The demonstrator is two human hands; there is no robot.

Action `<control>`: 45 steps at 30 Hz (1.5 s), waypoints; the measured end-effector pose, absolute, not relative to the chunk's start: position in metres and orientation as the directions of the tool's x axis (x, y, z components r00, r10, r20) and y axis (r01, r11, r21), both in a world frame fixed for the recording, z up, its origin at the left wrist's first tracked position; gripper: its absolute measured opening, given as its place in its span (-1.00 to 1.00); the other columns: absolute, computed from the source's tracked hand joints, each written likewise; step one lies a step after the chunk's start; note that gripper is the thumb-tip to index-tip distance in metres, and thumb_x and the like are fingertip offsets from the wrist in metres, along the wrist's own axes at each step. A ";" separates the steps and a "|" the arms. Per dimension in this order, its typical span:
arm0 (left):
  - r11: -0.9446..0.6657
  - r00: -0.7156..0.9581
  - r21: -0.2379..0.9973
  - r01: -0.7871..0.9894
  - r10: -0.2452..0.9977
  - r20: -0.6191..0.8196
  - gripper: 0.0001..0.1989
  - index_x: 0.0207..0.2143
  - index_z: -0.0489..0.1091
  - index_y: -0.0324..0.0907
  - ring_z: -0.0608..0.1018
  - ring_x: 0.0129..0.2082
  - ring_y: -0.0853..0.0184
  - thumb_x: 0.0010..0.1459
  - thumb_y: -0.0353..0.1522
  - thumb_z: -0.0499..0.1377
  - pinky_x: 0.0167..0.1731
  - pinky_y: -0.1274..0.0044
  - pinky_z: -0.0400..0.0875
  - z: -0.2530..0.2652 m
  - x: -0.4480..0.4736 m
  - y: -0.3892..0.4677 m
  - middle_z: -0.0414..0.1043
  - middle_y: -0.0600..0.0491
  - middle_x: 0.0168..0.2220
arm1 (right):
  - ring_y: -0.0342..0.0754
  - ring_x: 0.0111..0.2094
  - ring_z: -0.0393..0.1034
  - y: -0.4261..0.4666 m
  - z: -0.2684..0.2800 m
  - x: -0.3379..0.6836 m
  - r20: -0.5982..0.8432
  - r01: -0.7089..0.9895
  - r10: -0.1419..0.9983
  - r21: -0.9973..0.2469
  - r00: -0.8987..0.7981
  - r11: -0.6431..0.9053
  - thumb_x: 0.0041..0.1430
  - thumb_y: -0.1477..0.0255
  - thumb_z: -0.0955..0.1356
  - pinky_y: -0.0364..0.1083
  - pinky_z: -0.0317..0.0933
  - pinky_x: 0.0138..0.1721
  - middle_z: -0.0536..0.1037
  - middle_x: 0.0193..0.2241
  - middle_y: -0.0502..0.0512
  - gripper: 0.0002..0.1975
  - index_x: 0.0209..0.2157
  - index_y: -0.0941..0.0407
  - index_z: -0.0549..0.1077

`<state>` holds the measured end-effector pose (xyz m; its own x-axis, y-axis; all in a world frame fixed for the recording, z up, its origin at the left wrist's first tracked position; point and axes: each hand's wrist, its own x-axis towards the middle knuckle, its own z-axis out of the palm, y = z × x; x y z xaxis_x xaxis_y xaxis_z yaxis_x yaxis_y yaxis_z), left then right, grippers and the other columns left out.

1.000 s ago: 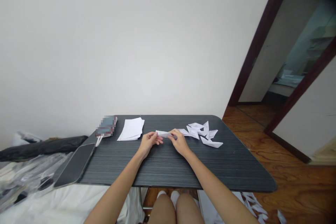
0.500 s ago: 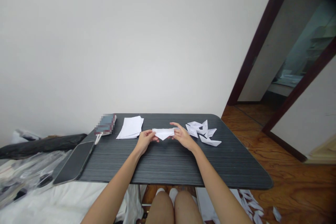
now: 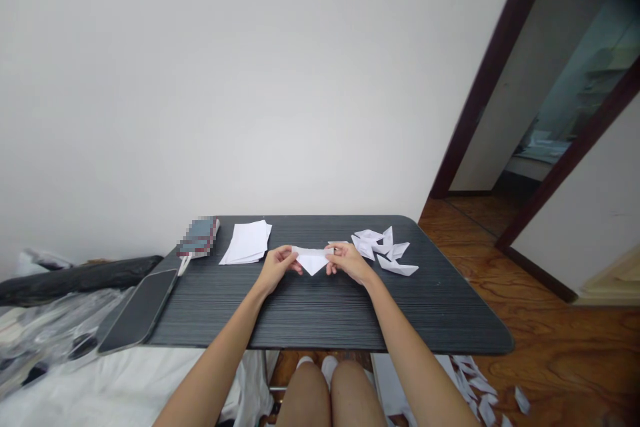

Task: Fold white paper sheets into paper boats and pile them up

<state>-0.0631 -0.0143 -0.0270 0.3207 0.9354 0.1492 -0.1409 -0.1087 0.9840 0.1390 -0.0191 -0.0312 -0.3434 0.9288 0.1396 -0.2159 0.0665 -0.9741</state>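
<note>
"What is the person holding?"

"A folded paper. It's showing plain white, with a narrow band running straight along the far edge and a triangle pointing down toward the person, so the whole outline is looking like a wide, shallow arrowhead."

"Where is it sitting?"

"It's staying between the two hands, above the middle of the dark, streaked surface. Whether its tip is touching down, I'm not able to tell."

"And the hands?"

"The left hand is pinching the left end, thumb and fingers closing on the paper, the other fingers curling loosely below. The right hand is gripping the right end in much the same way, its lower fingers bending underneath."

"What's lying nearby?"

"Just beyond the right hand, another white piece is peeking out, partly hidden. Farther right, several pointed paper shapes are lying in a loose cluster, some overlapping. To the left, flat white sheets are resting in a slightly uneven stack."

"And farther out?"

"A dark, flat device is lying along the left edge, near a pixelated object. Down on the wooden floor, more folded pieces are lying scattered."
</note>
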 end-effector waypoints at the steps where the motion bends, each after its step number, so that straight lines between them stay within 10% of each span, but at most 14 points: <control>1: -0.122 0.320 0.983 -0.137 0.934 0.160 -0.70 -0.32 0.27 -0.31 0.46 -0.65 0.39 -0.06 -0.27 0.15 -0.55 0.52 0.39 -0.027 -0.063 -0.015 0.40 0.07 -0.62 | -0.19 -0.74 0.29 -0.019 -0.031 0.138 0.128 -0.214 0.932 -0.975 -0.339 0.056 -0.14 0.39 0.36 -0.26 0.05 -0.74 0.42 -0.73 -0.03 -0.73 -0.36 0.22 0.32; 17: -0.257 0.270 0.962 -0.091 0.924 0.272 -0.72 -0.31 0.38 -0.32 0.52 -0.38 0.23 -0.07 -0.30 0.16 -0.20 0.39 0.34 -0.019 -0.062 -0.023 0.49 -0.04 -0.45 | -0.24 -0.52 0.40 -0.015 -0.032 0.136 -0.124 -0.571 0.974 -0.793 -0.188 -0.211 -0.16 0.63 0.36 -0.38 0.30 -0.51 0.50 -0.60 0.06 -0.97 -0.56 0.26 0.45; 29: -0.007 0.313 0.974 -0.225 0.947 0.079 -0.76 -0.40 0.30 -0.31 0.52 -0.47 0.28 -0.13 -0.34 0.20 -0.38 0.49 0.40 -0.026 -0.063 -0.014 0.44 -0.02 -0.51 | -0.27 -0.63 0.36 -0.017 -0.032 0.134 -0.096 -0.460 0.958 -0.861 -0.269 -0.216 -0.13 0.57 0.37 -0.38 0.23 -0.63 0.48 -0.67 0.06 -0.97 -0.54 0.26 0.42; 36: -0.179 0.162 0.976 -0.122 0.967 0.197 -0.68 -0.35 0.33 -0.34 0.50 -0.51 0.33 -0.09 -0.25 0.16 -0.45 0.51 0.42 -0.029 -0.062 -0.012 0.43 -0.01 -0.52 | -0.16 -0.31 0.40 -0.020 -0.028 0.130 -0.018 -0.571 0.969 -0.805 -0.248 -0.161 -0.14 0.55 0.38 -0.29 0.29 -0.31 0.52 -0.39 0.12 -0.90 -0.47 0.26 0.46; 45: -0.303 0.071 0.953 0.011 0.951 0.302 -0.70 -0.39 0.31 -0.33 0.48 -0.62 0.37 -0.05 -0.23 0.11 -0.57 0.55 0.41 -0.030 -0.056 -0.015 0.39 0.04 -0.60 | -0.13 -0.69 0.36 -0.019 -0.036 0.112 0.198 -0.172 0.980 -0.965 0.010 0.196 -0.10 0.23 0.31 -0.26 0.00 -0.80 0.47 -0.65 0.13 -0.68 -0.61 0.24 0.35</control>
